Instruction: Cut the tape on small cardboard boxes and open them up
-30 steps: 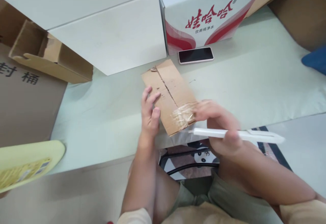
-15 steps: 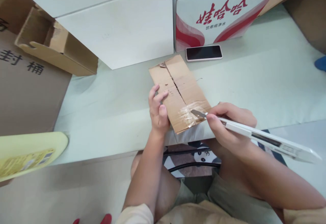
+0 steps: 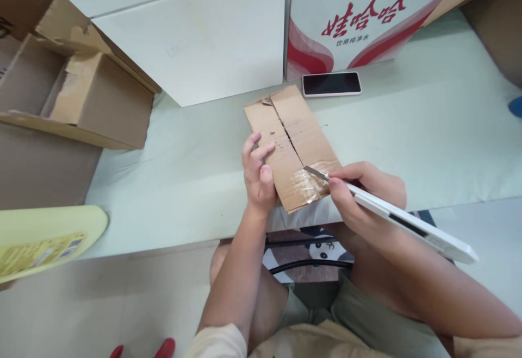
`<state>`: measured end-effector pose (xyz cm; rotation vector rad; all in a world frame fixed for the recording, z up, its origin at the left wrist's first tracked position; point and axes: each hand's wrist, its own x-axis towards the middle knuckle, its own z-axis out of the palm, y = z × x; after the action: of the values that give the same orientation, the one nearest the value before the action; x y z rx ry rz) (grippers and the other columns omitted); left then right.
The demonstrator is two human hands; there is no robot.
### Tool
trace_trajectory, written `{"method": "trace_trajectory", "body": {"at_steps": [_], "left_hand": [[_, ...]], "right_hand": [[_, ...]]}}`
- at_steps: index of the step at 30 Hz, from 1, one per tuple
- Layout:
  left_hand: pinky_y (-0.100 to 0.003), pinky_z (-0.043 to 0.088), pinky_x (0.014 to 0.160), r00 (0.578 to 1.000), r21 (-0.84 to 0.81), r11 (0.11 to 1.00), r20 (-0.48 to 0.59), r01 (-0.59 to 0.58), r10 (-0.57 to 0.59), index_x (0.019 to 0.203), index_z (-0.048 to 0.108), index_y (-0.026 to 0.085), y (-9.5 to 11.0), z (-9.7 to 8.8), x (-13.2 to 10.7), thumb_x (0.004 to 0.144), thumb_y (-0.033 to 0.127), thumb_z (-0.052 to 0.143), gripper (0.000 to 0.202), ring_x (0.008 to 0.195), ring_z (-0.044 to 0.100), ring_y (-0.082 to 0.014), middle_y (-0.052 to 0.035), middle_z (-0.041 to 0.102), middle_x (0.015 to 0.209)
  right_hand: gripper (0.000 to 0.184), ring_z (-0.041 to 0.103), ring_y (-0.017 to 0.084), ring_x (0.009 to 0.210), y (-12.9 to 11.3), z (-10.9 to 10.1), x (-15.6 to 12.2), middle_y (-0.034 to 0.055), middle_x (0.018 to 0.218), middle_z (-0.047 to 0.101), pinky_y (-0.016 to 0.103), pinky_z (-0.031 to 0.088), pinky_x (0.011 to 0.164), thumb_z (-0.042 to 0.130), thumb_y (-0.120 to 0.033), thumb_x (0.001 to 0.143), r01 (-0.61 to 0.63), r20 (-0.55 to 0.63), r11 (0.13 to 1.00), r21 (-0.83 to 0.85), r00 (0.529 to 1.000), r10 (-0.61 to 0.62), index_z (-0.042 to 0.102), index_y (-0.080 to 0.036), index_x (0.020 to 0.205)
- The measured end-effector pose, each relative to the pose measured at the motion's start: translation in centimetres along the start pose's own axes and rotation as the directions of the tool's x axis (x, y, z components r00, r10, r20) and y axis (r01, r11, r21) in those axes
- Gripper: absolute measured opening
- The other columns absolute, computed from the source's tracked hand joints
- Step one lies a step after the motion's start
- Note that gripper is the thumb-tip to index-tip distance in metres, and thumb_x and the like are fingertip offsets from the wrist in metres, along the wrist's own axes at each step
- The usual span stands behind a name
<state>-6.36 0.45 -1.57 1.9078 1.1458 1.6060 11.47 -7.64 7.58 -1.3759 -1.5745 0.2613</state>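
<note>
Head view: the right hand gripped a white utility knife, its blade tip on the clear tape of a flat cardboard box, which the left hand beside it pressed, fingers spread, to the tabletop.

occl: box left edge under left hand | yellow item cut off, label unreadable
</note>
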Motion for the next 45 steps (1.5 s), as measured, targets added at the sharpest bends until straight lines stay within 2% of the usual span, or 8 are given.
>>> {"method": "trace_trajectory", "body": {"at_steps": [11, 17, 21, 24, 27, 39, 43, 45], "left_hand": [[-0.053, 0.035, 0.126, 1.0, -0.01, 1.0, 0.013, 0.024, -0.024, 0.123, 0.063, 0.027, 0.0, 0.1, -0.1, 0.107, 0.058, 0.029, 0.05, 0.149, 0.048, -0.03, -0.011, 0.055, 0.15], [-0.053, 0.033, 0.126, 1.0, -0.067, 0.998, 0.016, 0.015, -0.014, 0.126, 0.063, 0.028, -0.3, 0.2, 0.0, 0.107, 0.054, 0.03, 0.045, 0.151, 0.046, -0.0305, -0.0102, 0.054, 0.153], [-0.055, 0.036, 0.125, 0.996, -0.016, 0.999, 0.078, 0.037, -0.036, 0.132, 0.06, 0.027, 1.0, -0.8, 0.2, 0.104, 0.062, 0.036, 0.05, 0.154, 0.043, -0.0336, -0.0141, 0.051, 0.157], [-0.061, 0.028, 0.13, 0.974, 0.013, 0.997, 0.214, -0.08, 0.075, 0.143, 0.054, 0.028, 2.7, -1.6, -0.2, 0.094, 0.076, 0.049, 0.069, 0.156, 0.041, -0.0379, -0.0161, 0.047, 0.16], [-0.065, 0.018, 0.133, 0.933, 0.029, 0.978, 0.307, -0.207, 0.188, 0.151, 0.048, 0.028, 3.8, -2.0, -0.9, 0.082, 0.071, 0.071, 0.085, 0.154, 0.043, -0.0392, -0.0176, 0.047, 0.158], [-0.051, 0.039, 0.125, 0.968, -0.137, 0.977, 0.211, 0.165, -0.134, 0.142, 0.056, 0.034, 1.3, -4.9, -0.7, 0.079, 0.068, 0.077, 0.074, 0.158, 0.038, -0.037, -0.0114, 0.044, 0.163], [-0.045, 0.042, 0.122, 0.968, -0.235, 0.94, 0.045, 0.249, -0.246, 0.128, 0.066, 0.03, 0.4, -5.5, -0.1, 0.078, 0.06, 0.081, 0.06, 0.147, 0.053, -0.0321, -0.0087, 0.059, 0.15], [-0.042, 0.047, 0.117, 0.923, -0.358, 0.879, -0.103, 0.314, -0.372, 0.119, 0.07, 0.026, -0.1, -5.5, 0.5, 0.078, 0.058, 0.08, 0.053, 0.134, 0.063, -0.0301, -0.0074, 0.07, 0.134]], "right_hand": [[0.017, 0.054, 0.012, 0.046, 0.6, -0.3, 0.5, -0.0042, 0.057, 0.065, 0.027, 0.044, 0.047, 0.062, -0.021, 0.09, 0.035, 0.083, 0.999, 0.038, 0.996, -0.038, 0.06, -0.026, 0.073], [0.029, 0.041, 0.011, 0.041, 1.5, -0.8, 0.7, -0.0047, 0.048, 0.05, 0.028, 0.032, 0.042, 0.064, -0.028, 0.088, -0.124, 0.16, 0.883, 0.453, 0.986, 0.056, 0.053, -0.024, 0.061], [0.034, 0.035, 0.011, 0.035, 3.6, 0.7, 1.0, -0.0074, 0.044, 0.043, 0.027, 0.032, 0.04, 0.062, -0.044, 0.094, -0.112, -0.089, 0.681, 0.724, 0.963, 0.253, 0.052, -0.025, 0.068], [0.04, 0.04, 0.011, 0.033, 5.3, 2.3, 1.1, -0.0105, 0.046, 0.042, 0.024, 0.032, 0.038, 0.051, -0.063, 0.1, -0.171, -0.239, 0.728, 0.664, 0.874, 0.423, 0.054, -0.027, 0.083], [0.039, 0.05, 0.011, 0.043, 5.9, 3.2, 0.7, -0.0096, 0.053, 0.05, 0.022, 0.037, 0.043, 0.06, -0.065, 0.097, -0.289, -0.187, 0.79, 0.541, 0.874, 0.448, 0.055, -0.026, 0.09], [0.033, 0.077, 0.017, 0.083, 4.9, 3.3, -0.3, 0.0003, 0.086, 0.077, 0.034, 0.059, 0.079, 0.057, -0.055, 0.102, -0.251, 0.041, 0.88, 0.403, 0.966, 0.257, 0.064, -0.026, 0.116], [0.025, 0.078, 0.018, 0.084, 4.5, 3.0, -0.3, 0.0044, 0.098, 0.082, 0.033, 0.06, 0.075, 0.056, -0.046, 0.102, -0.192, 0.21, 0.91, 0.368, 0.97, 0.12, 0.064, -0.026, 0.116], [0.021, 0.079, 0.019, 0.088, 4.3, 3.0, -0.2, 0.0065, 0.106, 0.083, 0.034, 0.062, 0.077, 0.055, -0.038, 0.101, -0.226, 0.273, 0.91, 0.349, 0.953, 0.132, 0.063, -0.026, 0.117]]}}
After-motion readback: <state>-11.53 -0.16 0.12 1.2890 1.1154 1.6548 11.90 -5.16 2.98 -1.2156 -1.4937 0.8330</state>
